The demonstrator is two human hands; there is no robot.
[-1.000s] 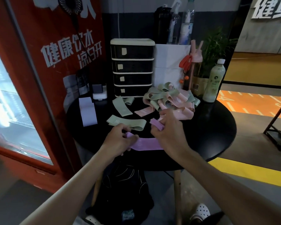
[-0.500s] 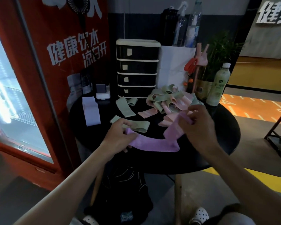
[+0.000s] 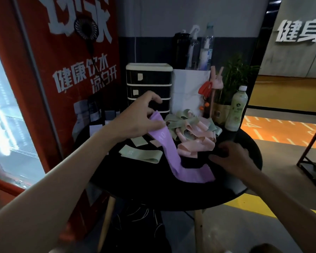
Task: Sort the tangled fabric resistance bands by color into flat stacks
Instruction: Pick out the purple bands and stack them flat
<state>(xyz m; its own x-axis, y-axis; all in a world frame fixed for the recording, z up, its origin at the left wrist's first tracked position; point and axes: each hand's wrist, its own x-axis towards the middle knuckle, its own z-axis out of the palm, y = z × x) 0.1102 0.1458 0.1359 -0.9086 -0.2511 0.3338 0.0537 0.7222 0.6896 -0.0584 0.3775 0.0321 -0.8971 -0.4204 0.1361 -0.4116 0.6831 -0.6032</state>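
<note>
A big red fridge (image 3: pixel 71 79) stands on the left. White writing on it reads "健康饮水 凉白开". More white signs (image 3: pixel 299 32) on the far wall at the right read "健身".

There is one round black worktop (image 3: pixel 190 190). At its back sits one black drawer box (image 3: pixel 150 77) with pale edges. Three drawers show, each with a small pale tag.

One tangled pile of bands (image 3: pixel 192 132) lies in the middle of the worktop, toward the back. It is made of green and pink loops, too mixed up to count.

One purple band (image 3: pixel 170 152) is in front of the pile. Its top end is up in the air at the far left. It slopes down toward the person, and its low end lies on the worktop and bends off to the right. The number "40" is printed on it near the top.

The left hand (image 3: pixel 135 121) pinches the top end of the purple band between thumb and fingers, with one finger lifted. The right hand (image 3: pixel 233 157) is blurry. It hovers over the worktop just beside the band's low end, fingers loosely bent, holding nothing.

One green band (image 3: pixel 140 155) lies flat, left of the purple one, with its long side running left to right. Its small print is too blurry to read. A second green band (image 3: pixel 139 142) peeks out behind it, partly hidden by the arm.

One pale green bottle (image 3: pixel 237 108) stands upright at the right rear.
</note>
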